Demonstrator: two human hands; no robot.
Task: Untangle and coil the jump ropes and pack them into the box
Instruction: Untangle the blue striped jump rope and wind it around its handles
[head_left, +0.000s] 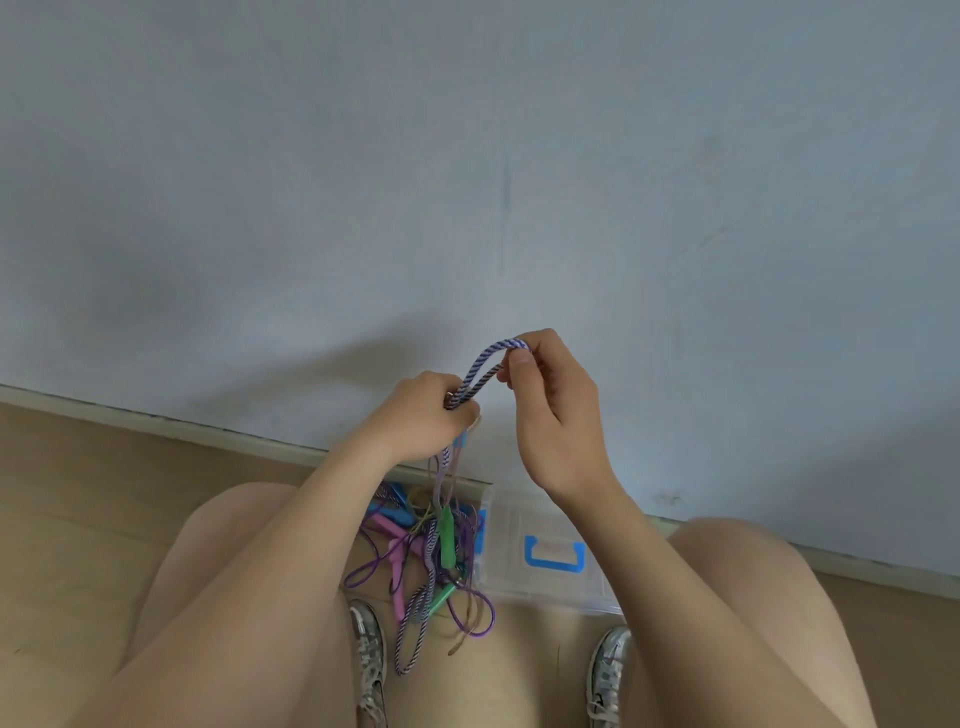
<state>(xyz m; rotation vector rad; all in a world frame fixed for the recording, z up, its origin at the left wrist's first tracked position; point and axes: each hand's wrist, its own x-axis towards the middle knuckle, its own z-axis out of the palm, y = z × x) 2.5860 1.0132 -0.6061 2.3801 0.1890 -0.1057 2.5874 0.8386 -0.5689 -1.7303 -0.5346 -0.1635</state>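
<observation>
A blue-and-white braided jump rope (480, 371) is folded into a short loop between my hands. My left hand (423, 418) grips the gathered strands, and my right hand (550, 410) pinches the loop's far bend between thumb and forefinger. More of the rope hangs down from my left hand to a tangled pile of jump ropes (426, 561) on the floor, with pink, green and blue handles and purple cord. A clear plastic box (550, 587) with a blue handle sits just right of the pile.
I am crouched facing a pale blue wall (467, 156), with a baseboard (156, 415) running along a wooden floor (104, 493). My knees and two silver sneakers (369, 660) flank the pile and the box.
</observation>
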